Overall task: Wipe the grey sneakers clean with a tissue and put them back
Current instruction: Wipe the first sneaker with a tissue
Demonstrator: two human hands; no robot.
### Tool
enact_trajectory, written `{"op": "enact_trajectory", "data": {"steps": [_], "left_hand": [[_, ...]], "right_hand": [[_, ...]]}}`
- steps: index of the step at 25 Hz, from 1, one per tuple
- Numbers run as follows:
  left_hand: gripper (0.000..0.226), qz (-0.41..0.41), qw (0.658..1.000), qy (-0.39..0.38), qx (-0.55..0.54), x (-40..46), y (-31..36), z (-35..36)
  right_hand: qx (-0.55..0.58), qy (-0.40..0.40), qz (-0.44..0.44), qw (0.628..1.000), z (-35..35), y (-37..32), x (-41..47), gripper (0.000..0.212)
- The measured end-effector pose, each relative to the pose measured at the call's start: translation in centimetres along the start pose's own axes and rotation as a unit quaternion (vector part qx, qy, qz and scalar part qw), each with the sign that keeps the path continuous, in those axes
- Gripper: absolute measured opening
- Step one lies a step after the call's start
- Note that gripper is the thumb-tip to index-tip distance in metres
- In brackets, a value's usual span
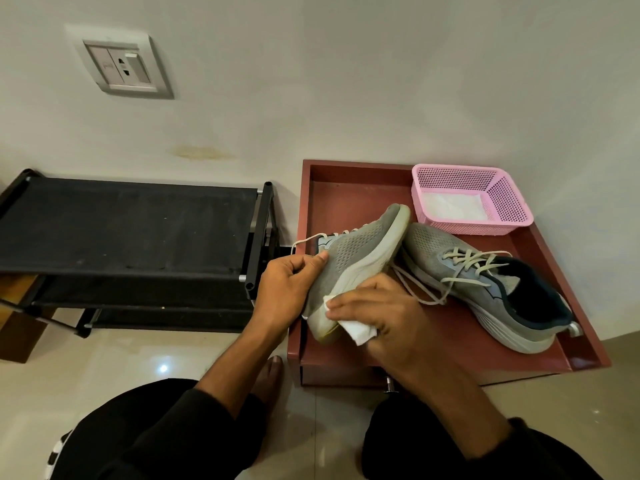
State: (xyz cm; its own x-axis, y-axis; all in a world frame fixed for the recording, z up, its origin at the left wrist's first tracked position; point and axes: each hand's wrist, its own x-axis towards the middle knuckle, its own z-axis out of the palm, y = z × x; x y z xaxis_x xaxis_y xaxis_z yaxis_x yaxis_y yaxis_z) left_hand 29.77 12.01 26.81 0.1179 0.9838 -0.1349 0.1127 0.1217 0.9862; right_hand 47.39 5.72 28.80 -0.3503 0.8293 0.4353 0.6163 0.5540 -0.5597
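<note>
Far left: a low black fabric-shelved shoe rack, top shelf bare, probably the place for returning the pair. Higher on the wall, a grey switch-and-socket plate, markings too small to read. Centre-left: left hand, fingers curled under and thumb pressed on the mesh upper of a grey mesh sneaker with a white sole, gripped and tipped on its side, toe pointing away, likely so as to turn the sole edge up for wiping. Just right of that: right hand, fingers fairly flat, pressing a folded white tissue against the heel end of that sole. Further right: the second grey sneaker, laces loose, resting untouched on a reddish-brown wooden tray-topped stand, seemingly waiting its turn. Behind it, a pink perforated plastic basket with spare white tissues, kept within easy reach. No brand or legible writing anywhere.
</note>
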Motion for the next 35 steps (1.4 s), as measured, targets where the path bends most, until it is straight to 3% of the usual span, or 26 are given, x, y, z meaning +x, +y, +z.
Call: {"op": "enact_trajectory", "data": {"steps": [4,9,13,16,18,22,24,26,27,29,31,32,35], "left_hand": [[0.046,-0.003,1.0,-0.004,0.021,0.0,-0.3,-0.1],[0.062,0.017,0.999,0.008,0.045,0.1,-0.4,0.0],[0.063,0.004,0.997,0.035,0.061,0.1,-0.3,0.0],[0.069,0.004,0.996,0.042,0.076,0.3,-0.4,-0.1],[0.068,0.003,0.996,0.047,0.074,0.2,-0.3,-0.1],[0.062,-0.002,0.994,0.061,0.096,0.1,-0.2,0.0],[0.063,-0.01,0.994,0.059,0.094,0.1,-0.2,-0.1],[0.068,-0.008,0.994,0.054,0.089,0.1,-0.2,-0.1],[0.071,-0.008,0.995,0.055,0.082,0.1,-0.2,-0.1],[0.068,-0.012,0.995,0.058,0.074,0.0,-0.1,-0.1],[0.06,-0.015,0.995,0.056,0.087,-0.1,-0.1,0.0],[0.059,-0.017,0.995,0.055,0.087,-0.1,-0.1,0.0],[0.067,-0.018,0.995,0.049,0.085,-0.2,0.0,-0.1]], "right_hand": [[-0.043,0.106,0.099,0.989,-1.1,2.5,1.7,0.034],[-0.063,-0.011,-0.073,0.995,1.0,-1.5,0.4,0.014],[-0.086,0.073,0.036,0.993,-1.0,0.6,1.6,0.032],[-0.07,-0.008,-0.078,0.994,1.3,-2.8,0.7,0.01],[-0.055,-0.026,-0.113,0.992,1.0,-2.4,0.6,0.011],[-0.081,0.085,0.034,0.993,-0.7,0.1,1.5,0.032],[-0.08,0.038,-0.028,0.996,0.8,-1.9,1.1,0.016],[-0.064,-0.028,-0.13,0.989,1.8,-3.6,0.5,0.027],[-0.056,-0.037,-0.139,0.988,1.4,-3.2,0.7,0.026],[-0.041,0.028,-0.052,0.997,0.3,-0.9,1.0,0.018],[-0.038,0.091,0.04,0.994,-0.5,0.5,1.4,0.029],[-0.048,0.094,0.044,0.993,-0.2,0.4,1.4,0.028],[-0.032,0.01,-0.076,0.997,1.4,-1.6,0.7,0.014]]}}
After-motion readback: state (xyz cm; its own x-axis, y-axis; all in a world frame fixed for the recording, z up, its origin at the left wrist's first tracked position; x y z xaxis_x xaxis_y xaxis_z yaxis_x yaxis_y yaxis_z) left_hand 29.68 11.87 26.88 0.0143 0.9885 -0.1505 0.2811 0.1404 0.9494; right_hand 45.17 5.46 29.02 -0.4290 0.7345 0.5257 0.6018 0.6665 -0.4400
